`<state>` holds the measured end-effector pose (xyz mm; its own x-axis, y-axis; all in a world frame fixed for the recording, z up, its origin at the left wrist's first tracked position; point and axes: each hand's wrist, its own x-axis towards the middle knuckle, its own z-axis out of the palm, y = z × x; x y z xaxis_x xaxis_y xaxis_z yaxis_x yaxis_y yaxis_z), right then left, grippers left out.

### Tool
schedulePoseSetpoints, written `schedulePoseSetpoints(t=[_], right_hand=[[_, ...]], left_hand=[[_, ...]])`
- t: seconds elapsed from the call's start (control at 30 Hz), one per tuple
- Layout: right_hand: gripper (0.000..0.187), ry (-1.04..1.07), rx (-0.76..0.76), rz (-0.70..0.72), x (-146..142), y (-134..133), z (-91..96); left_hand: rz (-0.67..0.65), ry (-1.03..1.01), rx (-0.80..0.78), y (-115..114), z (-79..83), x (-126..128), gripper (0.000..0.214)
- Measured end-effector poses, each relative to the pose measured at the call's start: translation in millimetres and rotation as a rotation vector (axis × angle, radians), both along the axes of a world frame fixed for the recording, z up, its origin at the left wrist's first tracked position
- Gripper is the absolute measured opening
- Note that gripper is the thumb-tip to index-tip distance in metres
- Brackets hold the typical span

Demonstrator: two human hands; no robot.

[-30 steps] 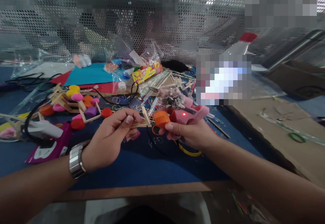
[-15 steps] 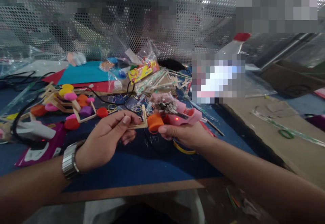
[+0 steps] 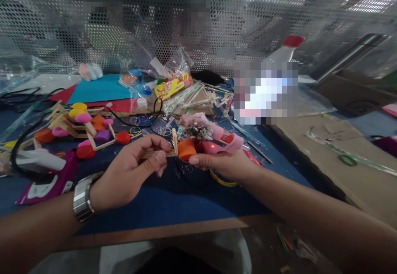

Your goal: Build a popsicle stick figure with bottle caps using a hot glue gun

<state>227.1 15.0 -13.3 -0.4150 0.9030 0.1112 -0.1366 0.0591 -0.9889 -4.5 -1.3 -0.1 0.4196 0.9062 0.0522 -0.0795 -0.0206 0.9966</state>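
Observation:
My left hand (image 3: 130, 172) is closed on a small frame of wooden sticks (image 3: 175, 143), pinched between thumb and fingers, with one stick pointing up. Facing it, my right hand (image 3: 220, 164) is closed, its thumb against an orange bottle cap (image 3: 187, 150). The cap meets the frame's right end or is very close to it. Directly above the right hand is a pink glue gun (image 3: 228, 141) with a lit red light; whether the hidden fingers touch it, I cannot tell. A crumpled pink and grey mass (image 3: 197, 126) covers the gun's left end.
Stick frames with coloured caps (image 3: 102, 136) stand at left, beside a purple packet (image 3: 63, 179). A black cable (image 3: 124, 121) crosses the blue table (image 3: 173, 212). Loose sticks (image 3: 195, 98), a yellow box (image 3: 172, 87) and coloured sheets (image 3: 99, 90) are behind; cardboard (image 3: 322, 150) lies right.
The left thumb has shifted slightly right along the stick frame. The right hand keeps its hold beside the orange cap. The whole view has shifted a little.

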Motion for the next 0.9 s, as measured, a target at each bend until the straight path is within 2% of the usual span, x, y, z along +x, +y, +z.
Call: schedulePoseSetpoints(t=[0.1,0.3,0.47,0.63,0.77,0.9], right_hand=[[0.069,-0.036,0.085,-0.002,1.8,1.0,-1.9],[0.039,-0.101,0.197,-0.02,6.0,2.1,-4.4],[0.03,-0.153,0.296,0.007,8.9,2.2,-1.6],[0.032,-0.214,0.392,-0.008,11.6,2.2,1.5],[0.023,-0.241,0.384,0.022,10.2,1.3,5.7],[0.027,-0.263,0.38,-0.026,9.2,1.0,6.2]], left_hand=[[-0.017,0.082,0.058,-0.4,2.2,-0.2,0.023],[-0.004,0.196,0.176,-3.1,7.3,-0.1,0.023],[0.013,0.197,0.242,-5.5,7.0,0.1,0.024],[0.023,0.21,0.268,-6.5,7.2,1.1,0.03],[0.035,0.26,0.315,-7.9,7.9,0.2,0.031],[0.049,0.286,0.336,-9.0,8.3,0.0,0.028]])
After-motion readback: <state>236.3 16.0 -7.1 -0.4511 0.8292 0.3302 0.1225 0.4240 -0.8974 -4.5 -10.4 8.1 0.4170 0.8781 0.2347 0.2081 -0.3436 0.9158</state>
